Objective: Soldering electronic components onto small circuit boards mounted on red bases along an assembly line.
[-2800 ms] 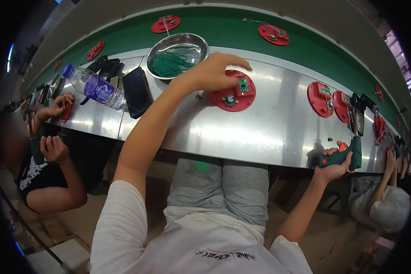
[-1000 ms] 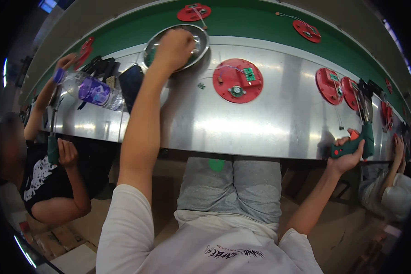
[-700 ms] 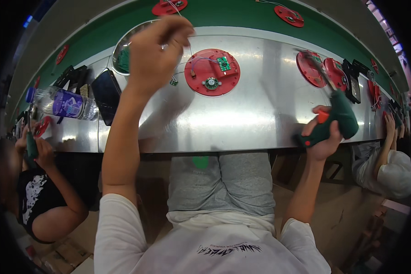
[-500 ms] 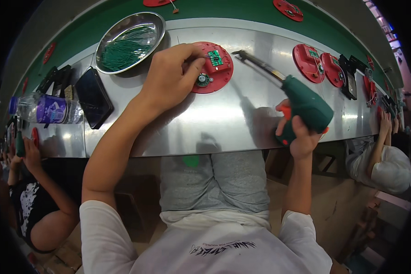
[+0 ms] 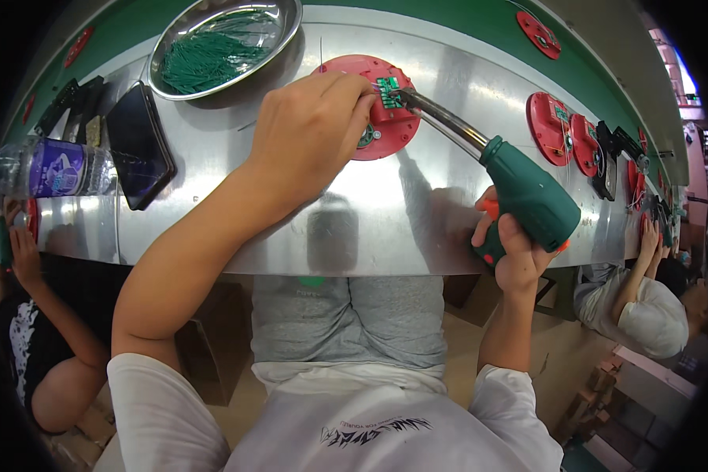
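Two hands work at the steel desk (image 5: 417,212) in mid-frame: the right hand (image 5: 515,256), at right, has its grip clenched around the green electric screwdriver (image 5: 527,193), whose metal shaft slants up-left. Beyond it, the bit meets the small green circuit board (image 5: 388,86) on the red round fixture (image 5: 381,110), which the left hand (image 5: 311,134) pins with curled fingers. Farther, upper left, sits a steel bowl (image 5: 283,23) of green wires.

Bare steel bench (image 5: 370,212) lies open between the black phone (image 5: 140,145) (left) and the electric screwdriver (image 5: 519,189).
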Available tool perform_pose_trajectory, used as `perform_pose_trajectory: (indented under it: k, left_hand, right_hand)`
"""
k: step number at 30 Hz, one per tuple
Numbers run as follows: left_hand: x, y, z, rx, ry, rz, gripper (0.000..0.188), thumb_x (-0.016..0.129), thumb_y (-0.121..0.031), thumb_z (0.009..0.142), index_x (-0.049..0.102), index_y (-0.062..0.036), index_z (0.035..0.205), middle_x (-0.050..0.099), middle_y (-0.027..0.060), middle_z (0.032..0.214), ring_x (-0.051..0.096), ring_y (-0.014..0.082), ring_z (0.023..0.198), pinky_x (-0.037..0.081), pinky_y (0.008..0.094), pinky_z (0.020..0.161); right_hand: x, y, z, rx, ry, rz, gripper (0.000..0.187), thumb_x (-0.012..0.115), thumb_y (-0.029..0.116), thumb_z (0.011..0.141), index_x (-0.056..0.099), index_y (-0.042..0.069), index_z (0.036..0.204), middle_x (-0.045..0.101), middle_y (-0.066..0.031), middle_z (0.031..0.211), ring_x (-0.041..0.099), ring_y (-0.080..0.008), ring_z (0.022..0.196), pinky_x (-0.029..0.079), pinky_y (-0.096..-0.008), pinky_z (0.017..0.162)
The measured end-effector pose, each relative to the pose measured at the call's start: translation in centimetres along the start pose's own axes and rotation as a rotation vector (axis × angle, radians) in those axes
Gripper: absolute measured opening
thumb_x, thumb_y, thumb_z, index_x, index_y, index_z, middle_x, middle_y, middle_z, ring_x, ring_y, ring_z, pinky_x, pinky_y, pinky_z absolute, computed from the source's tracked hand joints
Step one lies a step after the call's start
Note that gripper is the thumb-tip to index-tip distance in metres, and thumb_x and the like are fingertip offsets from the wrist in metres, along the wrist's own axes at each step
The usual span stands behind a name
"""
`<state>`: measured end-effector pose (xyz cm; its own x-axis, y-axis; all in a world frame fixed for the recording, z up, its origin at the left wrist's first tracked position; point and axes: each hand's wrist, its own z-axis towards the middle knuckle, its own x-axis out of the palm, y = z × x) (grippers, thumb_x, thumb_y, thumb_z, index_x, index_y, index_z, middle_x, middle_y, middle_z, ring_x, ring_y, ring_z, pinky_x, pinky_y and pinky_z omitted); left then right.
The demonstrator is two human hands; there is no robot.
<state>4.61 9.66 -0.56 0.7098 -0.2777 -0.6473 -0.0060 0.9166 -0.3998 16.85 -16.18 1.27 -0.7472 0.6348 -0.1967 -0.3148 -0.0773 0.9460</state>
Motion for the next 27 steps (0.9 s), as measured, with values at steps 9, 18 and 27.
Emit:
perform_pose_trajectory:
  k: [9, 18, 27]
  left_hand:
    - [0.5, -0.1, 0.1, 0.037, -0.02, 0.014, 0.008, 0.066, -0.012, 0.086, 0.065, -0.004, 0.088, 0.066, 0.0126, 0.076, 0.064, 0.0313, 0.07, 0.051, 0.0416, 0.061]
    - [0.7, 0.2, 0.2, 0.072, -0.032, 0.03, 0.007, 0.066, -0.011, 0.085, 0.064, -0.0044, 0.085, 0.065, 0.0117, 0.075, 0.064, 0.0303, 0.069, 0.051, 0.041, 0.06]
    - [1.7, 0.6, -0.8, 0.154, -0.001, 0.19, 0.012, 0.066, -0.013, 0.071, 0.057, -0.0078, 0.075, 0.062, 0.0109, 0.072, 0.064, 0.0268, 0.065, 0.05, 0.0397, 0.053]
  right_hand:
    - [0.2, 0.4, 0.7, 0.022, -0.066, 0.186, 0.027, 0.06, 0.002, 0.09, 0.059, -0.008, 0.115, 0.066, -0.0168, 0.094, 0.059, -0.0174, 0.056, 0.046, -0.0284, 0.052]
    - [-0.6, 0.2, 1.2, 0.166, -0.005, 0.273, 0.031, 0.056, 0.012, 0.092, 0.057, -0.008, 0.116, 0.064, -0.0175, 0.091, 0.058, -0.0195, 0.053, 0.047, -0.0292, 0.05]
    - [-2.1, -3.4, -0.5, 0.231, -0.163, 0.436, 0.042, 0.047, 0.039, 0.1, 0.056, -0.002, 0.105, 0.057, -0.0077, 0.064, 0.051, -0.0163, 0.042, 0.041, -0.0293, 0.038]
